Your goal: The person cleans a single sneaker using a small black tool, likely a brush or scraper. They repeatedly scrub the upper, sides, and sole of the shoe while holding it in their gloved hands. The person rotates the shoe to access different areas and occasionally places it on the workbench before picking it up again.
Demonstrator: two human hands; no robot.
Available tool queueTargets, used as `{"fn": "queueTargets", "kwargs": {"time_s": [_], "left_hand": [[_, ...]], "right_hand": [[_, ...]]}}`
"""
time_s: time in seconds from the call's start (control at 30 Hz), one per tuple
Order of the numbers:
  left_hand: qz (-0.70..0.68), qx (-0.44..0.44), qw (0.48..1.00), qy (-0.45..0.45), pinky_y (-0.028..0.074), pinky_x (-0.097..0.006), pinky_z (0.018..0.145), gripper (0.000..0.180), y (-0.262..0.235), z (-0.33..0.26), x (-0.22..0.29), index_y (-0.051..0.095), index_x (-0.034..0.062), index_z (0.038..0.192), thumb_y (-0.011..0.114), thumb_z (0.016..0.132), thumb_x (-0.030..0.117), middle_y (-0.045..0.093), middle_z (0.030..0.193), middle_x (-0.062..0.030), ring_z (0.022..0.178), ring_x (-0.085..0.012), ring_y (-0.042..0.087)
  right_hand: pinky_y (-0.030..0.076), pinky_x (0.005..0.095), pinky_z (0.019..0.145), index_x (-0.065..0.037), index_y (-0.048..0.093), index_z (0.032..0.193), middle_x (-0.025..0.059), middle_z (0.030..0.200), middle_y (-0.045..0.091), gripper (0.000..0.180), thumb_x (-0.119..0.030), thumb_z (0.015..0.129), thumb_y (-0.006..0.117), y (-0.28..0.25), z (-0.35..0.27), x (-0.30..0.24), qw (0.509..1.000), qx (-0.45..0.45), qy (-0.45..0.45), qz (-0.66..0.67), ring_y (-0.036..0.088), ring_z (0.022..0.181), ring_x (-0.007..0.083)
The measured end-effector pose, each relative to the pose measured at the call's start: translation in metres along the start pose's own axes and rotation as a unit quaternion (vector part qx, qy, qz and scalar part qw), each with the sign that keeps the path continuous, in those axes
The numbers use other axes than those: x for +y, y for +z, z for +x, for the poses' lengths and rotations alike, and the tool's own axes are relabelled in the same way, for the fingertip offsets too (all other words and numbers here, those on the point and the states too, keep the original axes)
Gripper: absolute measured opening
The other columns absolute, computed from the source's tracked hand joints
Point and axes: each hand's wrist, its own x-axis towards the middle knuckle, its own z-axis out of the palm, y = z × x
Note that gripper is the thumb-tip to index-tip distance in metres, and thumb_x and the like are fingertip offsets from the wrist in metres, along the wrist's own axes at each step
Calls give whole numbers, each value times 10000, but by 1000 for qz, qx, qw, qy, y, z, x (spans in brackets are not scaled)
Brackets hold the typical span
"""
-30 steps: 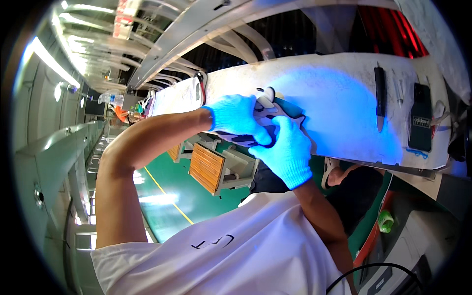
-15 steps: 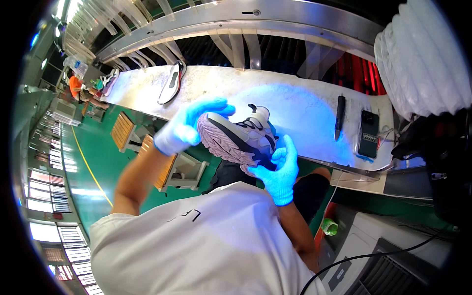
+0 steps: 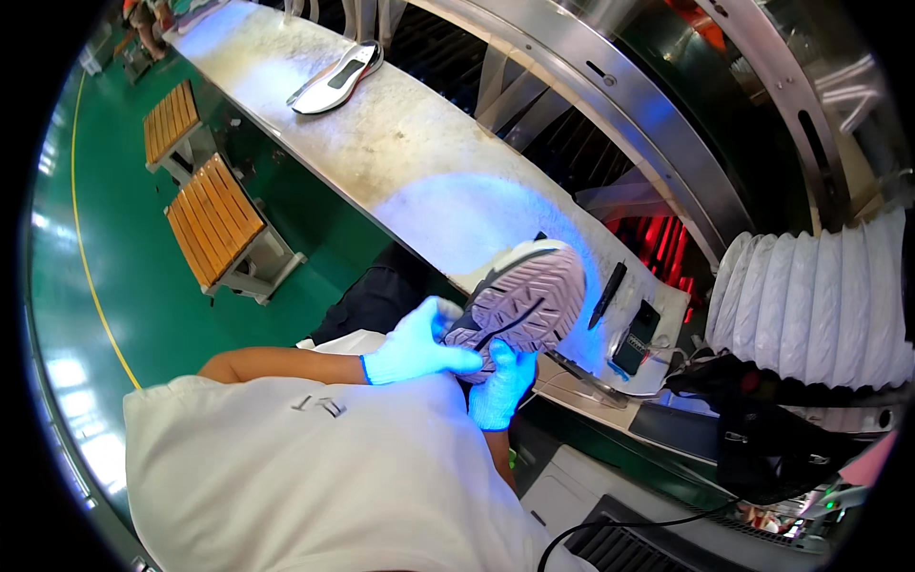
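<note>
A sneaker [image 3: 529, 297] with a pale, grooved sole is held just in front of my body, its sole turned up toward me. My left hand [image 3: 419, 345], in a knitted glove lit blue-white, is closed on the end of the shoe nearest me. From below, my right hand [image 3: 503, 383], gloved the same way, grips the shoe close beside the left. Most of the sneaker's upper is hidden behind the sole. Some of my fingertips are hidden by the shoe.
Along the front runs a long, pale worktable [image 3: 410, 143] bearing a white shoe sole [image 3: 335, 86], a black pen-like tool [image 3: 607, 296] and a dark phone [image 3: 636, 337]. Beyond stand a metal-framed machine [image 3: 610, 86] and a white ribbed duct [image 3: 810, 305]. Slatted stools [image 3: 214, 219] stand left.
The sneaker has turned, its toe swinging away from me and its sole now facing me. My left hand has closed on its near end. The view has swung to the right.
</note>
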Motion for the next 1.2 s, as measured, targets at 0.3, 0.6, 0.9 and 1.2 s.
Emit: {"fn": "queueTargets", "kwargs": {"time_s": [0.3, 0.6, 0.9, 1.2], "left_hand": [[-3, -97, 995, -37, 647, -311, 726, 558, -17, 23, 36, 679, 9, 1201, 1024, 793, 171, 783, 1016, -80, 868, -162, 789], [230, -99, 936, 247, 601, -386, 831, 581, -51, 35, 15, 691, 39, 1064, 1028, 718, 362, 687, 1000, -133, 918, -284, 744], [80, -136, 914, 374, 451, -433, 619, 449, -77, 16, 102, 638, 85, 932, 986, 675, 204, 599, 881, -102, 770, -324, 604], [204, -215, 841, 452, 562, -383, 662, 341, -72, 5, 88, 753, 113, 1067, 918, 778, 187, 721, 963, -70, 815, -257, 715]], "right_hand": [[467, 520, 1231, 39, 497, 1593, 189, 1577, 568, 994, -159, 755, 995, -9, -18, -57, 961, -28, -225, -156, 572, 1458, 339], [559, 547, 1153, 85, 590, 1426, 302, 1406, 708, 760, -145, 808, 968, 53, -23, -105, 908, -141, -234, -318, 695, 1331, 417], [564, 640, 1065, 112, 587, 1426, 367, 1298, 710, 694, -366, 954, 760, 100, -4, -75, 775, -285, -378, -419, 720, 1196, 528], [554, 665, 1058, 125, 591, 1445, 362, 1312, 713, 729, -424, 995, 757, 87, -7, -78, 777, -304, -367, -412, 716, 1198, 550]]}}
